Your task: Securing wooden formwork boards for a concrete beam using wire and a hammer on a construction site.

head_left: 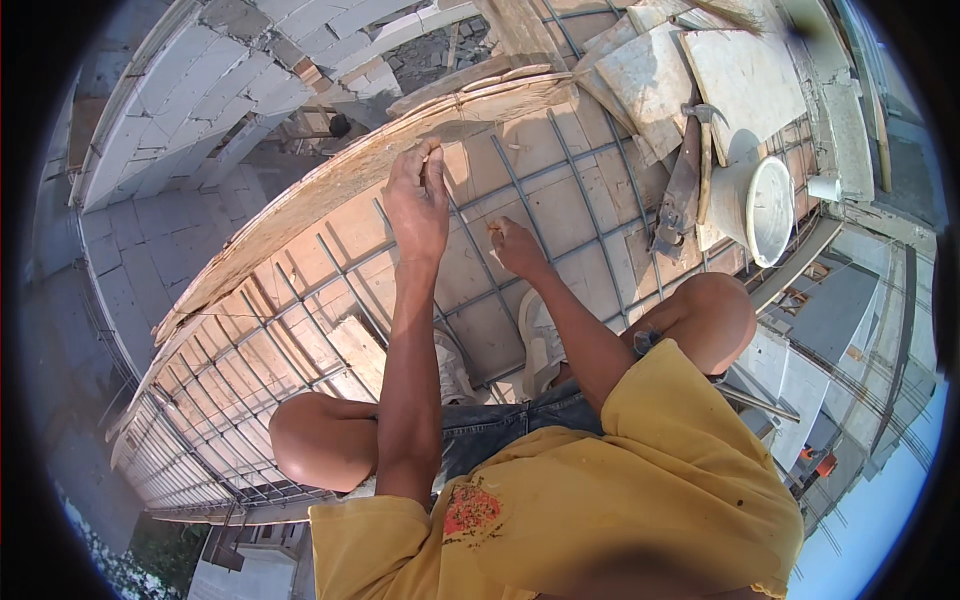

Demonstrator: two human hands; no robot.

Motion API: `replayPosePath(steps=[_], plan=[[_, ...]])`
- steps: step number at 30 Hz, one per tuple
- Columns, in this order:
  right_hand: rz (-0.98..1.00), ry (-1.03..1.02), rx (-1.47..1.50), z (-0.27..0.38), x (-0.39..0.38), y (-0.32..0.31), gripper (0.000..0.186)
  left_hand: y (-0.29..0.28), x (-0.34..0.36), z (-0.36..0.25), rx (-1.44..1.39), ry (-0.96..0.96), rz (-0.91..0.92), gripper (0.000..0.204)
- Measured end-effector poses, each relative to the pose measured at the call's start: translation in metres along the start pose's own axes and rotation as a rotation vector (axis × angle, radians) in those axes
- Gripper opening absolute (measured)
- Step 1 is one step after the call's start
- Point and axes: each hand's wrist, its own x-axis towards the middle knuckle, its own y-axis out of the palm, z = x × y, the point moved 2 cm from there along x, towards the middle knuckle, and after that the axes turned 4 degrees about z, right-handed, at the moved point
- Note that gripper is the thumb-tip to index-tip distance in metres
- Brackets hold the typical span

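My left hand [419,195] is raised at the inner face of a curved wooden formwork edge [300,205], its fingers closed; a thin wire seems to run near them, but what they grip is unclear. My right hand [517,248] is lower, near the steel rebar grid [563,157], its fingers pinched on something small and pale brown that I cannot make out. The grid lies over wooden boards between the curved edge and my sandaled feet [535,340].
At upper right are loose pale boards [740,85], a hammer [704,165], a dark tool or bag [670,215] and a white bucket [765,205]. Beyond the formwork edge, block walls [200,120] and rubble [440,55] lie lower down. Bare rebar sticks out at the right.
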Motion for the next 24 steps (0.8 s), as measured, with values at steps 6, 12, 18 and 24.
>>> replayPosePath(steps=[6, 12, 18, 24], plan=[[0.010, -0.046, 0.050, 0.000, 0.002, 0.008, 0.027, -0.041, 0.047, -0.057, 0.385, 0.389, -0.093, 0.032], [-0.023, -0.076, -0.184, -0.016, 0.015, 0.004, 0.024, 0.006, 0.061, -0.030, 0.558, 0.301, 0.074, 0.034], [0.004, -0.029, -0.285, 0.009, -0.012, 0.011, 0.027, -0.007, 0.065, -0.019, 0.557, 0.284, 0.088, 0.032], [0.064, -0.010, -0.091, -0.011, 0.001, -0.002, 0.031, 0.002, 0.060, -0.024, 0.542, 0.266, 0.102, 0.035]])
